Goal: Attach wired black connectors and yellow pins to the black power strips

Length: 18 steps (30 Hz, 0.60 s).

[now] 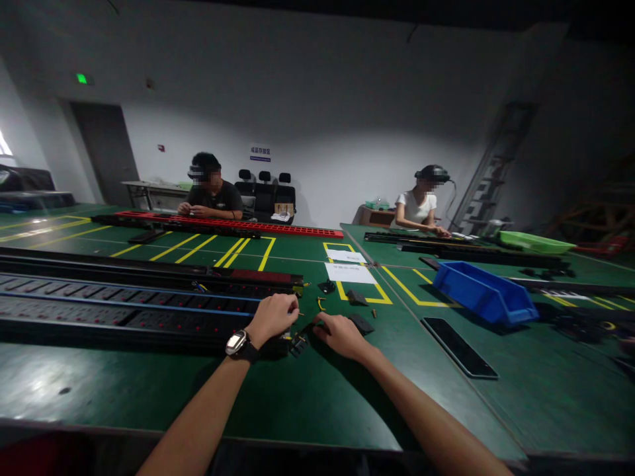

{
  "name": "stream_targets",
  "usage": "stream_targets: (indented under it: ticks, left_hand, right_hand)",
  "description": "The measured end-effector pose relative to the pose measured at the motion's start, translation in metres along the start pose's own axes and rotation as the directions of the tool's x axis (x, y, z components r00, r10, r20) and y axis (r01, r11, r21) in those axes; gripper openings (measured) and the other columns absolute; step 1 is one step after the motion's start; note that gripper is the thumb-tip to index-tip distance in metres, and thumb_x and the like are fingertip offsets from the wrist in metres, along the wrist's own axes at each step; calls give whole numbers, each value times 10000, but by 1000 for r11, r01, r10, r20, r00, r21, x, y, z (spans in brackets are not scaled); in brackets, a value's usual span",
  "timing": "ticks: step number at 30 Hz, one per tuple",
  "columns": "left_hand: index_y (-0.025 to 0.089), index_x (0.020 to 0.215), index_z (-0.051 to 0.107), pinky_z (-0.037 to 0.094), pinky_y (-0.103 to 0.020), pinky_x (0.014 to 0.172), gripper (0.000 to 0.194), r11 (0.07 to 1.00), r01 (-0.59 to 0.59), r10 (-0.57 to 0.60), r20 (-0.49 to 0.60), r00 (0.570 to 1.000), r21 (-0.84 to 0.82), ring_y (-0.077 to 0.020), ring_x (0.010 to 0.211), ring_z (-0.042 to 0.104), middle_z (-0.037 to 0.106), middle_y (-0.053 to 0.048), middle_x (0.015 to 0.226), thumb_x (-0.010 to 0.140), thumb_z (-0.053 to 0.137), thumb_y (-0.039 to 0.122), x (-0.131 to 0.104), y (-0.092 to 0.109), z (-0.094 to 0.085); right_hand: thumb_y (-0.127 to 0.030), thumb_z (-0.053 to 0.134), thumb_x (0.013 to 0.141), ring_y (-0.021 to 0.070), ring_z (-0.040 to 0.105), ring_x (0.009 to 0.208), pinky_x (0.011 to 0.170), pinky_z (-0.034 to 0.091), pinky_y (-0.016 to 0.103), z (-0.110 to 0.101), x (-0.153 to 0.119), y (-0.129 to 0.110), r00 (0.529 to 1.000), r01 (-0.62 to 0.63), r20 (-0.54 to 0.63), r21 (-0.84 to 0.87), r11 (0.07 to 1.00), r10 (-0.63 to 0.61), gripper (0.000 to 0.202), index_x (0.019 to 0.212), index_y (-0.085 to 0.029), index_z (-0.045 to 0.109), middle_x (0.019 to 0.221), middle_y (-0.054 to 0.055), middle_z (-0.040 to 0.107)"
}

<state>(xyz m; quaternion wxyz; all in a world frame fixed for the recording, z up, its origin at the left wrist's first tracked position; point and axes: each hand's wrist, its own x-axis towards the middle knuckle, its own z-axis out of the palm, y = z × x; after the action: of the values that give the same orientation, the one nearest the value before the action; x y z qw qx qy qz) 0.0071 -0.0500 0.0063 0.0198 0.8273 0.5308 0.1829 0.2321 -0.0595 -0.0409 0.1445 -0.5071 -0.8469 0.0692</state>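
A long black slotted rail (pixel 183 322) with blue lines and red dots lies on the left. My left hand (pixel 274 318), with a watch on its wrist, is at the rail's right end. Its fingers are curled together, and whatever they pinch is hidden. Just right of that end, my right hand (pixel 341 336) rests low over the table, fingers bent and closed; I cannot make out what is in them. Between the hands sits a small black pronged part (pixel 298 344). Beyond them are a short yellow wire (pixel 321 304), a black block (pixel 357 298) and a small brass-coloured piece (pixel 374 313).
On the green table (pixel 347 410), a phone (pixel 459 347) and a blue bin (pixel 483 294) stand to the right. White paper sheets (pixel 350 273) lie ahead. Two people (pixel 215 198) work across the table, by a red rail (pixel 258 226) and a green tray (pixel 538 242).
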Motion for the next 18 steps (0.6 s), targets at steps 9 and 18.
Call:
stream_targets:
  ticks: [9,18]
  left_hand:
    - [228,904,682,466,-279,753,164,999,-38,39,-12,999,36,-211,894,686,741,-51,941,926,522,261,1,-2,4]
    - [224,926,678,464,-283,762,176,996,-62,62,4,998,56,-204,882,679,729,-53,951,942,504,249,0,-2,3]
  right_hand:
    - [-327,553,981,215,690,883,685,342,265,-2,0,0,1000,-7,14,16,1000,7,214,1149,-254,665,993,52,753]
    - [-313,546,985,219,699,905,693,354,271,-7,-2,-3,1000,-7,17,12,1000,7,220,1158,-249,665,1022,53,758]
